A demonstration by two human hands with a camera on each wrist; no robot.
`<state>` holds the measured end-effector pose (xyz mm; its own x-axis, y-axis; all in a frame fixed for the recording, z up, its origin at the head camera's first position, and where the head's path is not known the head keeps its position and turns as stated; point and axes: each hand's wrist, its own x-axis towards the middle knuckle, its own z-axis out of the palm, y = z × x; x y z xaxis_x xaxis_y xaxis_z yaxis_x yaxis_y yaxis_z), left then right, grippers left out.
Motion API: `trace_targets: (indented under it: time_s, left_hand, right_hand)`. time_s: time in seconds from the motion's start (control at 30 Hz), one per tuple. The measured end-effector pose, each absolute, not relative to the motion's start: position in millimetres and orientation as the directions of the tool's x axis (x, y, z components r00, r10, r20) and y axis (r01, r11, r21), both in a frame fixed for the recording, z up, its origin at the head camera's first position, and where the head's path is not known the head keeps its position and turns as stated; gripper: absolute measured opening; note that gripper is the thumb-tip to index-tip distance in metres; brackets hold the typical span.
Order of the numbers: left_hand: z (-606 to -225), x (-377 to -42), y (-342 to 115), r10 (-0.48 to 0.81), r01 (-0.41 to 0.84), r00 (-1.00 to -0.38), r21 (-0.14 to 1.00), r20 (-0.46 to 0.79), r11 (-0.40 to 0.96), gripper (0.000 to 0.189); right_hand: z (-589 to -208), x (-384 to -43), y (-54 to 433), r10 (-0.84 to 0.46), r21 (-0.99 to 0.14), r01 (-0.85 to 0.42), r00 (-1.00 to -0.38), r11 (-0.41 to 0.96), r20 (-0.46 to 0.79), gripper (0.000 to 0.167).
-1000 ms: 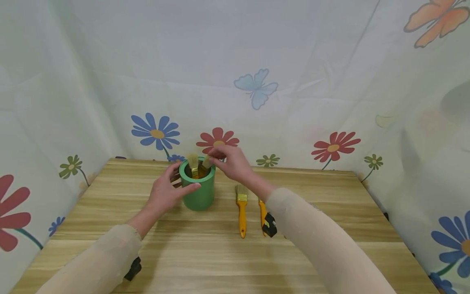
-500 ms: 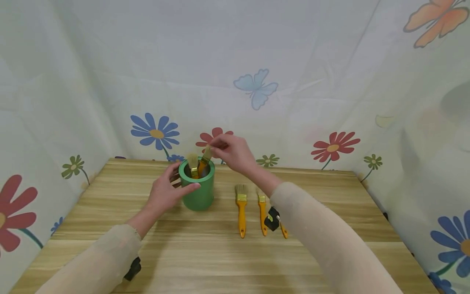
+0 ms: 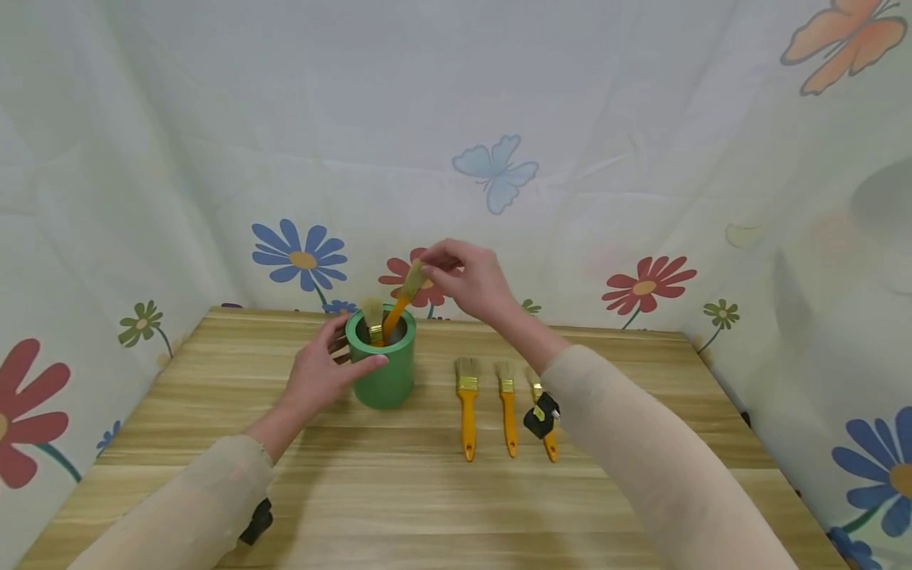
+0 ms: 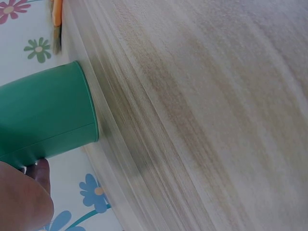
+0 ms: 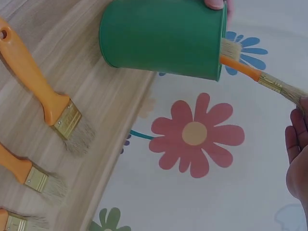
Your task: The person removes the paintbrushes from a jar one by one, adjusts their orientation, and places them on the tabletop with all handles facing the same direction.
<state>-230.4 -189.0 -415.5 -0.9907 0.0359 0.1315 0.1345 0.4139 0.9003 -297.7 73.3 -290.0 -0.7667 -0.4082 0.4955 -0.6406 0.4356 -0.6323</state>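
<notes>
A green can (image 3: 385, 381) stands upright on the table, held at its left side by my left hand (image 3: 317, 368), thumb in front near the rim and fingers behind. My right hand (image 3: 476, 281) pinches a paintbrush (image 3: 396, 313) by its bristles above the can. That brush leans to the right, its orange handle partly inside the can. Another paintbrush (image 3: 373, 313) stands in the can, bristles up, its handle hidden. In the right wrist view, the held paintbrush (image 5: 248, 70) sticks out past the can's rim. The left wrist view shows the can's side (image 4: 45, 113) and part of my left hand (image 4: 24, 199).
On the wooden table (image 3: 342, 491), three paintbrushes lie side by side right of the can: a wide one (image 3: 468, 408), a narrower one (image 3: 508, 408) and a third (image 3: 551, 447) partly covered by the wrist camera. A flowered cloth (image 3: 356, 158) hangs behind the table.
My right hand has risen and moved slightly right, drawing the pinched paintbrush up so that its orange handle shows above the rim. The left hand and can have stayed in place.
</notes>
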Motion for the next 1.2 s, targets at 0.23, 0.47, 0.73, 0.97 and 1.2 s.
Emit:
trace_targets:
  time_s: [0.23,0.47,0.73,0.97,1.2]
  left_hand:
    - [-414.7,-230.8,-189.3,0.035,0.136,-0.990,0.897,0.134,0.420,0.100]
    - [-414.8,-230.6,-189.5,0.034,0.133,-0.991,0.898,0.131,0.419,0.099]
    - [-415.1,-231.3,-190.1,0.032,0.138,-0.990,0.897,0.138,0.421,0.100]
    - [-416.6,-231.9,-191.0,0.033,0.140,-0.990,0.895,0.139,0.424,0.101]
    - [-416.0,-231.6,-189.5,0.028,0.136,-0.990,0.898,0.136,0.417,0.100]
  right_hand:
    - [-276.5,-294.9,87.1,-0.374,-0.649,-0.638,-0.770,0.415,0.517,0.016]
    - [-261.0,-293.8,108.5,-0.338,-0.700,-0.610,-0.791,0.371,0.510,0.018]
    - [-251.1,-297.8,143.4,-0.279,-0.758,-0.567,-0.822,0.322,0.497,0.019]
    - [-253.6,-294.1,175.8,-0.254,-0.786,-0.509,-0.860,0.352,0.443,0.022]
    - [-258.1,-285.5,205.0,-0.240,-0.808,-0.437,-0.898,0.394,0.368,0.025]
